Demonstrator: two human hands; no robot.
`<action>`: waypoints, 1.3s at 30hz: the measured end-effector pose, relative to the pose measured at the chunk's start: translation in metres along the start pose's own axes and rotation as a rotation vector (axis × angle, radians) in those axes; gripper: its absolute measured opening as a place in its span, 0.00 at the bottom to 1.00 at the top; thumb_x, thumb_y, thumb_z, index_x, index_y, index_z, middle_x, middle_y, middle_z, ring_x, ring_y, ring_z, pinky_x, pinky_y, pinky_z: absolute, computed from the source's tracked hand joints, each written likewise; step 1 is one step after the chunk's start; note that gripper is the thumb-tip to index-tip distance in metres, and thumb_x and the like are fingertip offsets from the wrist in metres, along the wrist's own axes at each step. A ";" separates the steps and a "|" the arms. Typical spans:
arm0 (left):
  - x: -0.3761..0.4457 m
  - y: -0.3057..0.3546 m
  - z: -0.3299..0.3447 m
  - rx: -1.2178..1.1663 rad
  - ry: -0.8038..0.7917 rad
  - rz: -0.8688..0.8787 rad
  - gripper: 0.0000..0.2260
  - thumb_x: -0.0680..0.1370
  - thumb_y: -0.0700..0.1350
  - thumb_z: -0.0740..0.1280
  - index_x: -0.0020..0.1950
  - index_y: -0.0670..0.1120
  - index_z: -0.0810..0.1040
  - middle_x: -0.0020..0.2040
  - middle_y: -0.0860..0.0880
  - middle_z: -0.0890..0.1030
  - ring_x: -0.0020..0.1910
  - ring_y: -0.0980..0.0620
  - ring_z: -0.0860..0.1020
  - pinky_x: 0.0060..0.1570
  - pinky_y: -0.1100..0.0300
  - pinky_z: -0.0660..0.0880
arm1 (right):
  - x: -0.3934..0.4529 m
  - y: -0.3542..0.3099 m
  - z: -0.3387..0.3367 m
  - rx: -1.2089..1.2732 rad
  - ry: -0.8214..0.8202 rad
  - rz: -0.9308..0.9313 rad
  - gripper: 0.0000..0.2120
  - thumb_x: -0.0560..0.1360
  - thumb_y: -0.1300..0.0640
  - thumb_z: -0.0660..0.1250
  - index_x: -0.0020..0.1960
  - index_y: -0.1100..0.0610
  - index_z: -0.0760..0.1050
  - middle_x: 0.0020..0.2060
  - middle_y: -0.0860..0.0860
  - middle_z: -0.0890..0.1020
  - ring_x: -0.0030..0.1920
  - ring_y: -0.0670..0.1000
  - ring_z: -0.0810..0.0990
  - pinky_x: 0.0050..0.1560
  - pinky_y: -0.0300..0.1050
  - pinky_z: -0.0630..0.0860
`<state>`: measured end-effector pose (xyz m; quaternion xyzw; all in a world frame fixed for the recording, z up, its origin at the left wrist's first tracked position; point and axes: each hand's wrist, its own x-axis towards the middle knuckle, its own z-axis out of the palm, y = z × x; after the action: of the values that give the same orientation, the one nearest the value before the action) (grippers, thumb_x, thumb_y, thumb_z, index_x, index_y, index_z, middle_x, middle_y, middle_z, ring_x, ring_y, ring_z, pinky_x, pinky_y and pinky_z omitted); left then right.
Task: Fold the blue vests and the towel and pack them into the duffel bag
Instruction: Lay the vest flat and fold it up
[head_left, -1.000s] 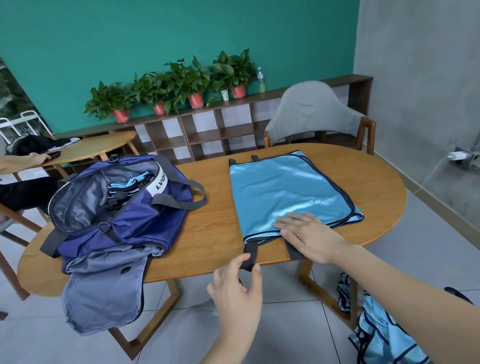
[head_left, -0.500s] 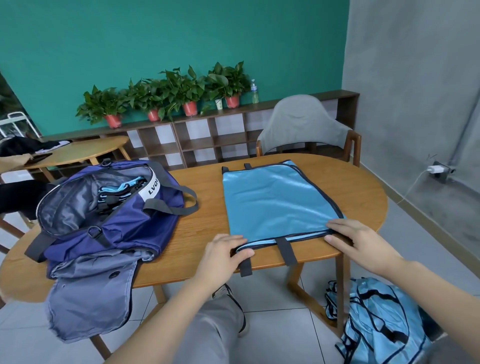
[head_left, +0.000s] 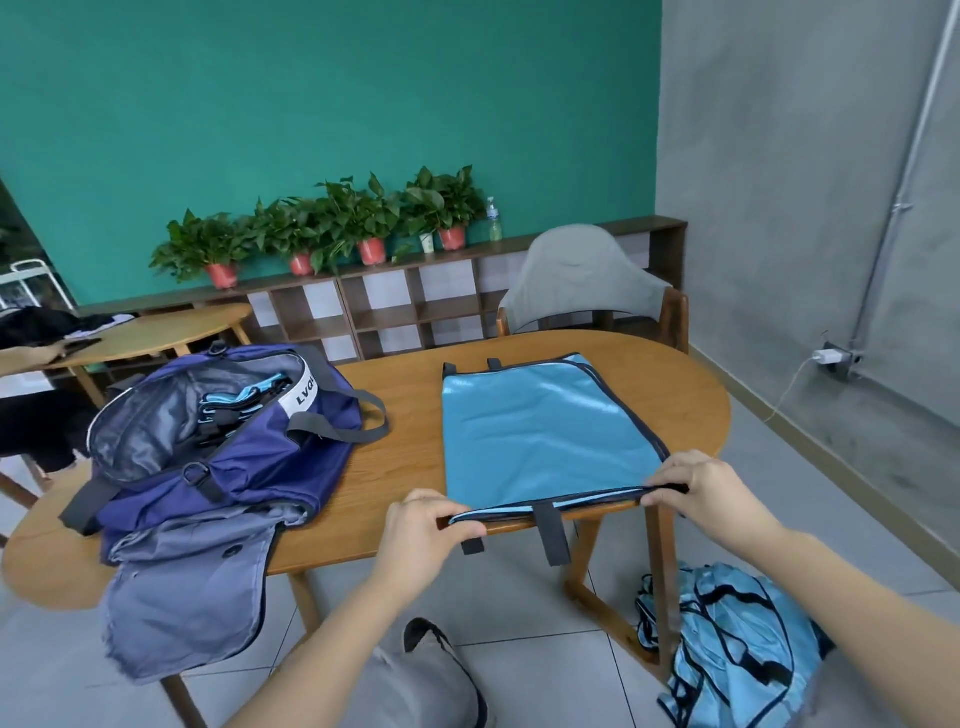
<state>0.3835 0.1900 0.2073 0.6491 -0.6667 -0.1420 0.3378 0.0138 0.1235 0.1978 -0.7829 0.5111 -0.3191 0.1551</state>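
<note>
A light blue vest (head_left: 540, 431) with dark trim lies flat on the wooden table (head_left: 405, 447), its near edge at the table's front. My left hand (head_left: 423, 530) pinches the vest's near left corner. My right hand (head_left: 701, 491) pinches its near right corner, lifted slightly off the table. Two grey straps hang over the table edge between my hands. The navy duffel bag (head_left: 208, 441) stands open on the left of the table, with blue folded vests inside. More blue vests (head_left: 737, 649) lie heaped on the floor at lower right. No towel is visible.
A grey flap of the bag hangs over the table's front left edge. A grey chair (head_left: 582, 286) stands behind the table. Potted plants (head_left: 332, 228) line a low shelf. A second table (head_left: 150, 332) stands at far left, with someone's hand on it. A charger (head_left: 826, 357) is plugged into the right wall.
My right hand slid from the vest's near middle to its near right corner. My left hand came up from below the table edge to the near left corner. Both now pinch the edge.
</note>
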 end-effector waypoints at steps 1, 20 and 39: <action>-0.001 0.005 -0.003 -0.018 0.004 0.016 0.04 0.71 0.54 0.78 0.41 0.63 0.85 0.48 0.61 0.80 0.53 0.63 0.77 0.57 0.66 0.70 | 0.000 -0.004 -0.004 -0.002 -0.034 -0.005 0.05 0.71 0.50 0.76 0.46 0.46 0.85 0.41 0.39 0.81 0.50 0.42 0.75 0.54 0.41 0.72; 0.131 -0.010 0.017 -0.121 0.135 0.007 0.03 0.81 0.52 0.67 0.48 0.56 0.79 0.34 0.51 0.80 0.33 0.52 0.75 0.38 0.52 0.69 | 0.128 -0.004 0.002 0.248 -0.056 0.236 0.02 0.75 0.49 0.74 0.44 0.46 0.83 0.40 0.40 0.85 0.43 0.42 0.82 0.41 0.34 0.74; 0.185 -0.024 0.011 -0.258 0.124 -0.131 0.05 0.77 0.47 0.73 0.46 0.58 0.82 0.41 0.57 0.85 0.43 0.58 0.83 0.47 0.55 0.79 | 0.199 0.008 0.010 0.144 -0.087 0.258 0.05 0.72 0.45 0.76 0.45 0.44 0.83 0.43 0.36 0.82 0.48 0.39 0.79 0.49 0.36 0.71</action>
<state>0.4085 0.0064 0.2337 0.6498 -0.5771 -0.2081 0.4489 0.0693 -0.0602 0.2537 -0.7107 0.5759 -0.2982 0.2725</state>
